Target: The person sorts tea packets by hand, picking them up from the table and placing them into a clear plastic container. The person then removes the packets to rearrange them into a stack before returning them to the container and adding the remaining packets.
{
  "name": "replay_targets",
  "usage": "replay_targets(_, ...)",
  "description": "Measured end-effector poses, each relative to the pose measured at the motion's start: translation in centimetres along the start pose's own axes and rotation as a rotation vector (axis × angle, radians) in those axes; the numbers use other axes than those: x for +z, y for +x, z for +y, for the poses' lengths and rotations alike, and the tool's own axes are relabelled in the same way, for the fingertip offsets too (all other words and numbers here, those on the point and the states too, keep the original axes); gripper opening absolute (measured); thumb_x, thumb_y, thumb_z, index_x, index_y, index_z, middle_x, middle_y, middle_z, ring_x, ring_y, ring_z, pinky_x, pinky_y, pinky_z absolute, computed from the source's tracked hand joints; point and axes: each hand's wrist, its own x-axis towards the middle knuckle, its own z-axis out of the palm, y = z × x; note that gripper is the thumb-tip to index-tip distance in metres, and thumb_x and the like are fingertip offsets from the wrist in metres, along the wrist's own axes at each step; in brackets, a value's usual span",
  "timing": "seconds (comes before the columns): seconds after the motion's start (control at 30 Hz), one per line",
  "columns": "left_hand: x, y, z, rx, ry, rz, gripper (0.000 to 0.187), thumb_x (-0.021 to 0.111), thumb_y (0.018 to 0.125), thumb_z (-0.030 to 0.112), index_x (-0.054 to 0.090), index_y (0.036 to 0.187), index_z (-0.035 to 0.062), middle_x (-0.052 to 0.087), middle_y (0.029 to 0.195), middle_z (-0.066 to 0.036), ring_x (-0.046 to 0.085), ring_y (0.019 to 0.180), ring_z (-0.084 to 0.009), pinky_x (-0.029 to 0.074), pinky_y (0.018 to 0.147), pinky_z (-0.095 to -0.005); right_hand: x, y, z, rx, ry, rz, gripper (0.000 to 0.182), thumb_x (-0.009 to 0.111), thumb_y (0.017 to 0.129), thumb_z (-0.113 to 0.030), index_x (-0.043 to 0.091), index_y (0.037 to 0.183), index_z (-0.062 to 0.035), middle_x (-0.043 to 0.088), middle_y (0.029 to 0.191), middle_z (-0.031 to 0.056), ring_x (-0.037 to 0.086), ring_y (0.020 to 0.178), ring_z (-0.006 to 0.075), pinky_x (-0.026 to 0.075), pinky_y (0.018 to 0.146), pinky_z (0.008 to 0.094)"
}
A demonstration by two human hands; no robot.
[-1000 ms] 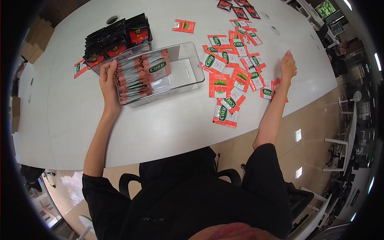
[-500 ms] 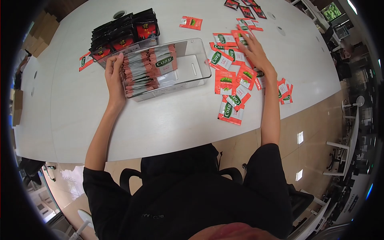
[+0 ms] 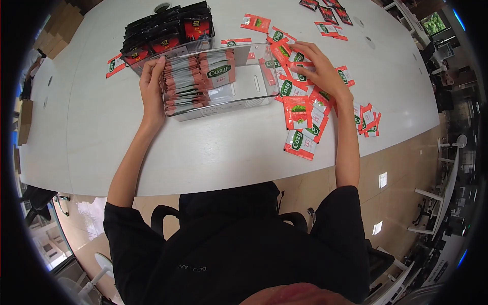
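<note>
My left hand grips the left end of a clear plastic bin, thumb over its rim. Inside the bin, a packed row of red-and-white Cozy tea sachets fills the left part, while its right part shows bare bottom. To the right, my right hand reaches over a loose pile of the same sachets. Its fingers are spread and bent, with the tips touching sachets near the bin's right end. Whether a sachet is pinched under them does not show, but none is lifted.
Behind the bin stands a second clear bin full of black-and-red G7 packets. One tea sachet lies to its left. More black packets lie at the table's far side, and a few sachets near its right edge.
My right hand has moved left and nearer the bin, and sachets under it have slid leftward, some now beside and behind the bin's right end. My left hand keeps its hold.
</note>
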Motion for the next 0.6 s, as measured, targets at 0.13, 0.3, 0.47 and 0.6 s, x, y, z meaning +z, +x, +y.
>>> replay_targets(0.13,-0.3,0.4,-0.4,0.016,0.003,0.000,0.021,0.061,0.100,0.033,0.059,0.099,0.0125,0.057,0.090,0.005,0.053,0.084,-0.0034,0.043,0.079,-0.0204,-0.8,0.0,1.0,-0.066,0.013,0.085,0.049,0.073,0.086,-0.009,0.060,0.133,-0.0140,0.056,0.134,0.0058,0.059,0.121,0.0226,0.054,0.097,0.0361)
replay_targets(0.3,-0.2,0.3,-0.3,0.031,-0.022,-0.014,0.020,0.062,0.100,0.032,0.059,0.099,0.0122,0.057,0.091,0.005,0.053,0.084,-0.0033,0.043,0.078,-0.0201,-1.1,0.0,0.2,-0.074,0.034,0.191,0.039,0.074,0.082,-0.001,0.069,0.119,-0.0111,0.062,0.120,0.0043,0.066,0.107,0.0191,0.059,0.086,0.0321)
replay_targets(0.47,-0.8,0.7,-0.9,0.037,0.010,-0.008,0.021,0.062,0.100,0.033,0.059,0.100,0.0121,0.056,0.091,0.005,0.052,0.083,-0.0031,0.042,0.078,-0.0201,-1.2,0.2,-0.7,-0.114,-0.025,0.340,0.029,0.076,0.082,-0.005,0.073,0.110,-0.0113,0.065,0.107,0.0029,0.069,0.092,0.0160,0.060,0.077,0.0310)
replay_targets(0.6,-0.8,0.8,-1.0,0.029,0.019,-0.004,0.021,0.062,0.100,0.034,0.059,0.100,0.0124,0.056,0.090,0.005,0.052,0.083,-0.0028,0.043,0.077,-0.0200,-1.0,0.3,-0.6,-0.177,-0.016,0.397,0.029,0.077,0.082,-0.005,0.074,0.109,-0.0117,0.065,0.106,0.0026,0.068,0.088,0.0152,0.060,0.073,0.0304)
